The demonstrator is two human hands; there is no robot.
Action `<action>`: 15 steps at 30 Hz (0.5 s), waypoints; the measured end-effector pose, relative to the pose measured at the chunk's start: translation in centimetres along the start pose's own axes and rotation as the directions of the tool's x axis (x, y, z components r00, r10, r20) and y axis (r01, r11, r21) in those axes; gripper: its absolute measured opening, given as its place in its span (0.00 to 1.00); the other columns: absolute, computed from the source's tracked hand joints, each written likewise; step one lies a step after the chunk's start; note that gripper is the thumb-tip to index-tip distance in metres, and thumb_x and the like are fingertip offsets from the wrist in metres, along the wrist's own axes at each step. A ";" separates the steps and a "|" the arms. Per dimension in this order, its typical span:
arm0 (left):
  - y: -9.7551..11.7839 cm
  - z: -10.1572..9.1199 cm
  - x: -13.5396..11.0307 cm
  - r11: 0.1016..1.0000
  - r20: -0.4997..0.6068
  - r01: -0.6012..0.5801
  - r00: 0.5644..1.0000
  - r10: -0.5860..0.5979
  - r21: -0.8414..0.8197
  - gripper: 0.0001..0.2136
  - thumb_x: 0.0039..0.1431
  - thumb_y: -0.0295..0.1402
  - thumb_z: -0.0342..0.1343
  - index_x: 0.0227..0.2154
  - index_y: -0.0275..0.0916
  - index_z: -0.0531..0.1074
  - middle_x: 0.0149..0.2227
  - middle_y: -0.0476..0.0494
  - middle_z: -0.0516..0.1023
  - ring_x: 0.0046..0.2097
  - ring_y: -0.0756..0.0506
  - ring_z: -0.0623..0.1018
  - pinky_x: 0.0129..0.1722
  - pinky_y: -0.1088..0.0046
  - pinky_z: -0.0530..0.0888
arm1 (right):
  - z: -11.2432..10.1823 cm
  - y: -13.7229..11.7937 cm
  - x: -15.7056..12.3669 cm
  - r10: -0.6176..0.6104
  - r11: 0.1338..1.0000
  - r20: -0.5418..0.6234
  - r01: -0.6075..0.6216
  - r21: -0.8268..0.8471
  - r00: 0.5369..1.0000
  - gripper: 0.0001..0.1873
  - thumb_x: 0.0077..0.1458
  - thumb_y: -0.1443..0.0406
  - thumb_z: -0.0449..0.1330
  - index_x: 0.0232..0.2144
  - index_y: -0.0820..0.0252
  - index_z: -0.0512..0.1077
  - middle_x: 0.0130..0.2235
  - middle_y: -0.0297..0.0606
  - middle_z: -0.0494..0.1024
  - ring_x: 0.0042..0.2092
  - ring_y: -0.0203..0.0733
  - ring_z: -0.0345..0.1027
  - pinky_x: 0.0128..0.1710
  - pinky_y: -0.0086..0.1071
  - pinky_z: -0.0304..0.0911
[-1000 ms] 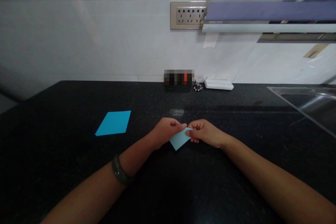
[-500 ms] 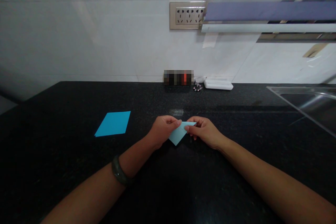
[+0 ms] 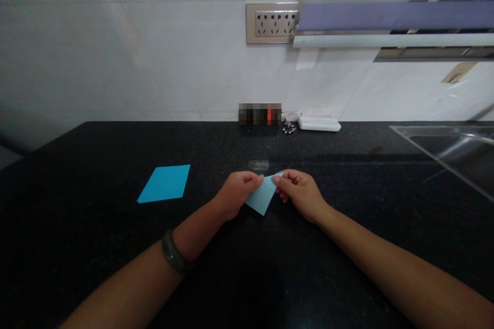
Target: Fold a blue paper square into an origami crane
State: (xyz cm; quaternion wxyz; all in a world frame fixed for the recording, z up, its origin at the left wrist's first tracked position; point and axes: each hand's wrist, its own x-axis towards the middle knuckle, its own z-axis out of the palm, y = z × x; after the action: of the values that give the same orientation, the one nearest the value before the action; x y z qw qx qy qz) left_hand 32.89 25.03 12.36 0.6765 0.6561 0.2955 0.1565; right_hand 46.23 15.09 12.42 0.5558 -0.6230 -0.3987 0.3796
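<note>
A pale blue piece of folded paper [image 3: 263, 196] is held between my two hands, just above the dark counter, with one corner pointing down toward me. My left hand [image 3: 240, 193] pinches its left upper edge, thumb on top. With thumb and fingers, my right hand [image 3: 299, 190] grips the upper right corner. A crease line shows across the upper part of the paper. The fingers behind the sheet are partly hidden. Left of my hands, a brighter blue sheet or small stack of paper [image 3: 165, 184] lies flat on the counter.
Against the tiled wall stand a blurred-out dark box [image 3: 260, 114], a beaded bracelet [image 3: 288, 128] and a white power strip-like object [image 3: 318, 123]. A sink [image 3: 459, 151] is set into the black counter [image 3: 96, 247] on the right. A socket panel [image 3: 272, 23] is on the wall.
The paper has turned slightly between my hands, its lower corner shifting right and its right corner rising. My right thumb has moved up toward the upper edge. The view has shifted slightly.
</note>
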 end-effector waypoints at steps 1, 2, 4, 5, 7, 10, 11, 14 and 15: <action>0.1 0.0 0.0 1.000 0.003 -0.003 1.000 0.003 0.006 0.16 0.47 0.44 0.51 0.25 0.34 0.67 0.22 0.49 0.66 0.23 0.54 0.64 0.22 0.77 0.60 | 0.0 0.0 0.0 0.002 1.000 -0.003 -0.002 0.002 1.000 0.12 0.46 0.57 0.56 0.22 0.61 0.64 0.21 0.31 0.67 0.19 0.28 0.56 0.18 0.24 0.53; 0.2 0.0 -0.1 1.000 0.006 -0.006 1.000 0.006 0.017 0.15 0.47 0.44 0.51 0.25 0.34 0.67 0.21 0.50 0.65 0.23 0.54 0.64 0.22 0.77 0.59 | 0.0 0.0 -0.1 0.001 1.000 -0.008 -0.001 0.002 1.000 0.12 0.46 0.57 0.55 0.22 0.61 0.64 0.20 0.31 0.67 0.18 0.28 0.56 0.17 0.24 0.53; 0.5 0.1 -0.2 0.999 0.009 -0.010 1.000 0.010 0.048 0.15 0.47 0.44 0.51 0.24 0.34 0.66 0.20 0.51 0.64 0.22 0.54 0.63 0.21 0.78 0.59 | 0.0 0.0 -0.1 0.002 1.000 -0.018 -0.002 0.000 1.000 0.12 0.46 0.58 0.55 0.20 0.61 0.63 0.20 0.31 0.67 0.18 0.28 0.55 0.17 0.24 0.53; 0.6 0.1 -0.3 0.998 0.008 -0.012 1.000 0.011 0.068 0.15 0.47 0.44 0.51 0.24 0.34 0.67 0.20 0.51 0.64 0.22 0.54 0.63 0.21 0.78 0.58 | 0.0 0.0 -0.1 0.006 1.000 -0.021 -0.006 -0.002 1.000 0.12 0.46 0.58 0.55 0.20 0.61 0.63 0.19 0.31 0.67 0.18 0.28 0.55 0.17 0.24 0.53; 0.8 0.2 -0.5 0.994 0.011 -0.018 1.000 0.016 0.109 0.15 0.47 0.44 0.51 0.25 0.34 0.68 0.21 0.50 0.66 0.22 0.54 0.64 0.21 0.77 0.58 | 0.0 0.0 -0.1 0.015 1.000 -0.028 -0.015 -0.005 0.999 0.12 0.46 0.58 0.55 0.20 0.60 0.63 0.19 0.31 0.67 0.18 0.28 0.55 0.16 0.24 0.52; 0.9 0.3 -0.6 0.991 0.036 -0.014 0.999 0.010 0.130 0.16 0.46 0.44 0.52 0.28 0.34 0.70 0.24 0.47 0.70 0.23 0.52 0.66 0.22 0.77 0.60 | 0.1 -0.1 -0.1 0.022 1.000 -0.022 -0.022 -0.007 1.000 0.13 0.46 0.58 0.55 0.19 0.60 0.62 0.18 0.30 0.66 0.17 0.28 0.54 0.16 0.24 0.51; 0.8 0.4 -0.6 0.992 0.044 -0.008 0.999 0.003 0.128 0.16 0.46 0.44 0.52 0.28 0.34 0.70 0.24 0.46 0.70 0.24 0.52 0.67 0.22 0.77 0.60 | 0.1 -0.1 -0.1 0.020 1.000 -0.016 -0.020 -0.011 1.000 0.13 0.46 0.58 0.55 0.19 0.60 0.62 0.18 0.30 0.66 0.17 0.28 0.54 0.16 0.24 0.51; 0.8 0.3 -0.6 0.993 0.045 0.007 0.999 -0.012 0.122 0.15 0.45 0.43 0.53 0.27 0.33 0.70 0.23 0.46 0.71 0.23 0.52 0.67 0.21 0.77 0.60 | 0.1 -0.2 -0.2 0.010 1.000 0.003 -0.010 -0.026 1.000 0.13 0.46 0.58 0.55 0.19 0.60 0.62 0.19 0.31 0.66 0.17 0.28 0.54 0.16 0.24 0.51; 0.7 0.3 -0.6 0.993 0.042 0.009 0.999 -0.014 0.120 0.15 0.45 0.43 0.53 0.27 0.33 0.70 0.23 0.46 0.71 0.22 0.52 0.67 0.21 0.77 0.60 | 0.2 -0.2 -0.2 0.004 1.000 0.007 -0.004 -0.028 1.000 0.12 0.46 0.58 0.55 0.19 0.60 0.62 0.19 0.31 0.66 0.17 0.28 0.54 0.16 0.24 0.51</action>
State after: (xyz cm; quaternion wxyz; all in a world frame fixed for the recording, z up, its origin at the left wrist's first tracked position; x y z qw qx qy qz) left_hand 32.74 24.48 13.19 0.6429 0.6971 0.2937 0.1206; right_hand 45.98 14.94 12.59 0.5447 -0.6302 -0.4047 0.3773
